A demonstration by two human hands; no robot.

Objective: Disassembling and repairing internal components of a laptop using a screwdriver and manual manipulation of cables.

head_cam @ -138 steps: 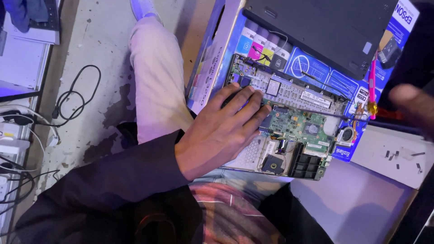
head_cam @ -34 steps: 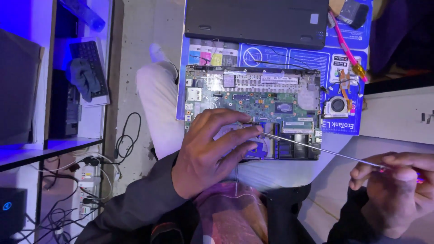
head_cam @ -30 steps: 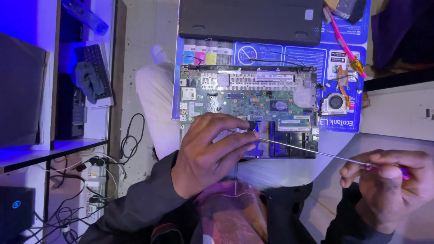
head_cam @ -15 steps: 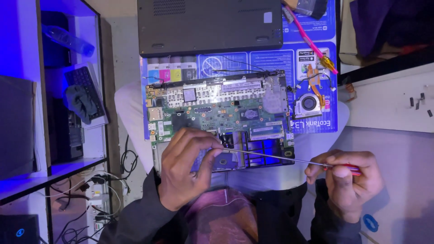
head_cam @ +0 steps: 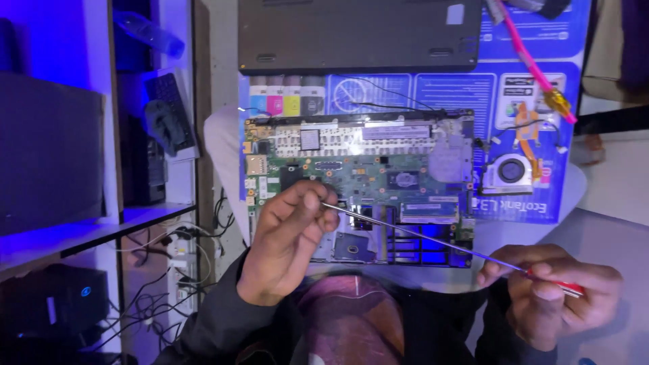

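Note:
An opened laptop base with its green circuit board [head_cam: 365, 169] lies on a blue printed box [head_cam: 460, 94] across my lap. My right hand [head_cam: 558, 290] grips the red handle of a long thin screwdriver [head_cam: 433, 240], whose shaft slants up and left over the board. My left hand [head_cam: 287, 240] pinches the shaft near its tip, at the board's lower left part. A small cooling fan [head_cam: 508, 174] with orange flex cable sits just right of the board.
A dark laptop cover [head_cam: 358, 34] lies beyond the board. A pink-handled tool [head_cam: 531, 61] rests at the upper right. Shelves with dark devices [head_cam: 81, 155] and tangled cables [head_cam: 169, 270] stand to the left. A pale table surface [head_cam: 615, 189] is on the right.
The view has drifted, so the board now sits lower and more central. My left hand has lifted off the board and now pinches the screwdriver's tip; my right hand still holds the handle.

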